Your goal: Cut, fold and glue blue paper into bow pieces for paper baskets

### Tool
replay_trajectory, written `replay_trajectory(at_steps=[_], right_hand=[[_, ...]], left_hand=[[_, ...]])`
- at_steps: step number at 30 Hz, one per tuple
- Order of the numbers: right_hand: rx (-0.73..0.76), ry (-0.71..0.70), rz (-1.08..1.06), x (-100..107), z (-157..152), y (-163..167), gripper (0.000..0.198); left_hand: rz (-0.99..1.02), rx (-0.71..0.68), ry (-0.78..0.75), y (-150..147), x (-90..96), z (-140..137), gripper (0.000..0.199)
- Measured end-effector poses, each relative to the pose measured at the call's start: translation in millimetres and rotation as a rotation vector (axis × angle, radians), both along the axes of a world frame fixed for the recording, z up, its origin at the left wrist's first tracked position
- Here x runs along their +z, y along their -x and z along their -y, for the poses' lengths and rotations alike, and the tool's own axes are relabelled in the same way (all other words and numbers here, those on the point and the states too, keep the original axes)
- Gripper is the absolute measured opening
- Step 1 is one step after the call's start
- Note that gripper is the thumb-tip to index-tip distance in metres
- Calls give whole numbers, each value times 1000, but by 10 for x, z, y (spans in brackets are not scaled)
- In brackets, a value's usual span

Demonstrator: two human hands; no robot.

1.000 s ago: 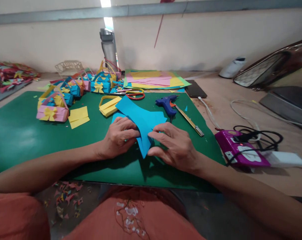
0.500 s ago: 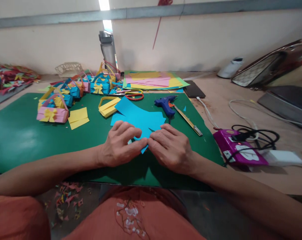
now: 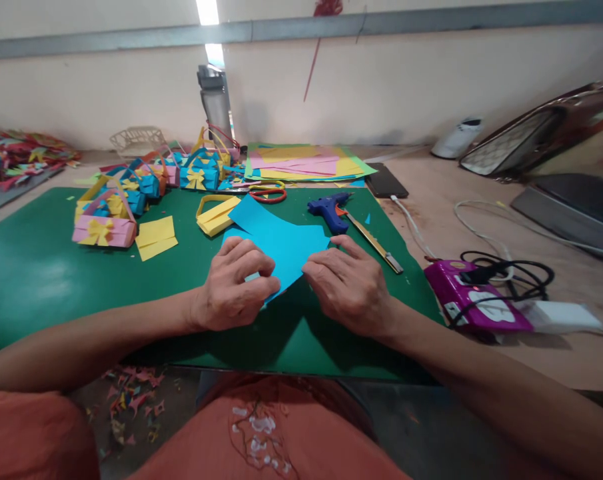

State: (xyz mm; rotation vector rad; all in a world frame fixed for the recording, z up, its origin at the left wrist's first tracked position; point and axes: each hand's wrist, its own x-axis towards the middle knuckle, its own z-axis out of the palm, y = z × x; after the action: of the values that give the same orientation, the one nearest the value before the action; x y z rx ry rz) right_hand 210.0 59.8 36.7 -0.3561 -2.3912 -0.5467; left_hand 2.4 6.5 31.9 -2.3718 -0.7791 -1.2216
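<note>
The left hand (image 3: pixel 241 283) and right hand (image 3: pixel 352 287), curled nearly closed, pinch blue paper (image 3: pixel 284 245) left of the glue gun (image 3: pixel 330 212).

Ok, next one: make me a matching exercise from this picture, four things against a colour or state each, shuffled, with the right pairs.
Things:
1. paper in the left hand
2. glue gun
3. scissors
4. phone

Colours and states:
A. red and yellow handles
B. light blue, with the right hand at its edge
C. black, with a white cable at its near end
D. dark blue, with an orange trigger

Right pairs: 1-B, 2-D, 3-A, 4-C
</note>
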Motion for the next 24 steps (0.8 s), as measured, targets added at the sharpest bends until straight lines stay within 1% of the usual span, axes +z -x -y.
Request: replay_trajectory(at_steps=[6, 12, 15, 20, 24], right_hand=[[67, 45, -6, -11, -4, 20, 13], [81, 76, 72, -60, 40, -12, 20], [80, 90, 103, -98, 57, 0, 22], [118, 149, 181, -173, 83, 45, 31], [110, 197, 228, -214, 108, 46, 31]], left_hand=[[-82, -8, -34, 3, -53, -5, 16], [-178, -24, -33, 64, -120, -48, 15], [-253, -43, 16, 100, -158, -85, 18], [-356, -85, 122, 127, -204, -104, 23], [-420, -105, 209, 145, -232, -96, 24]])
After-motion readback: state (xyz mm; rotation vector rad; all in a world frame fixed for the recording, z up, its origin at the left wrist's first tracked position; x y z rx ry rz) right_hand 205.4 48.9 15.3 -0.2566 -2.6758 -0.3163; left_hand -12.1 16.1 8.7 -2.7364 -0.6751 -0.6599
